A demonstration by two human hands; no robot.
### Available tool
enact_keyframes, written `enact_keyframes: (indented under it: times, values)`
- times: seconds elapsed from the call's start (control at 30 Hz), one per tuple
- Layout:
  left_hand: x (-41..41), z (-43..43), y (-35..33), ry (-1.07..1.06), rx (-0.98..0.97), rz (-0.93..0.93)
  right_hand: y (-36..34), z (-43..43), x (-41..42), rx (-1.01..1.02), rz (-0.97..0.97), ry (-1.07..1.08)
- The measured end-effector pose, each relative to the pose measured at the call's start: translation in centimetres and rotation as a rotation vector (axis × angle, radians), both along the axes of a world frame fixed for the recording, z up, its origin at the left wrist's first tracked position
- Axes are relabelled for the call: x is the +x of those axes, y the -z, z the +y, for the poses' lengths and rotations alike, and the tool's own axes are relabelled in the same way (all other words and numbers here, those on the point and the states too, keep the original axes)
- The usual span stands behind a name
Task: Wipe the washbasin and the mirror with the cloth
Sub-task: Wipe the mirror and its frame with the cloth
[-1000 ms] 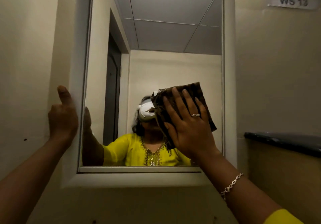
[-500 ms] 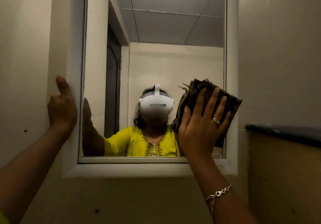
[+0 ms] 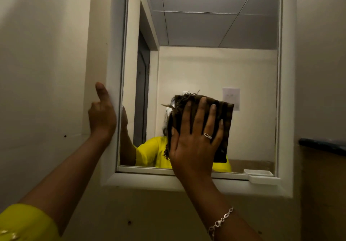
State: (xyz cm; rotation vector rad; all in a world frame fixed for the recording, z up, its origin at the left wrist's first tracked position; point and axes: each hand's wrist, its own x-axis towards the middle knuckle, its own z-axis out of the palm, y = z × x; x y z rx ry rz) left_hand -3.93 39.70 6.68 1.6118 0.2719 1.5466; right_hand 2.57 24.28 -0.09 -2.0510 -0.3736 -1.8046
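Wiping mirror [image 3: 215, 63]: right hand [image 3: 194, 143] fingers spread flat, pressing cloth [image 3: 222, 128]; left hand [image 3: 102, 117] bracing frame [image 3: 114, 72], thumb up; upper glass likely next.

The mirror [image 3: 215, 63] fills the centre of the frame. The right hand [image 3: 194, 143] lies flat on the cloth [image 3: 223, 126] against its lower middle. The left hand [image 3: 102, 117] rests on the mirror's left edge. A ledge [image 3: 325, 145] juts at right.

place: washroom | cues: white-framed wall mirror [image 3: 206, 63], plain cream walls [image 3: 43, 53], panelled ceiling reflected
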Motion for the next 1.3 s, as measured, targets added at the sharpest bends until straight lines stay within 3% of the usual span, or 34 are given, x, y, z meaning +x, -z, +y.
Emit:
enact_keyframes:
  times: [0.5,1.03,1.3]
  values:
    - [-1.0,-1.3,-0.1,0.15,-0.073,-0.056,-0.8,7.5,-2.8,-0.239,-0.072,-0.127]
    - [-1.0,-0.6,-0.2,0.306,-0.172,-0.084,-0.1,5.5,-2.4,-0.709,-0.193,-0.107]
    - [-1.1,-0.1,0.1,0.304,-0.045,-0.005,0.1,4.1,-2.0,-0.887,-0.213,-0.101]
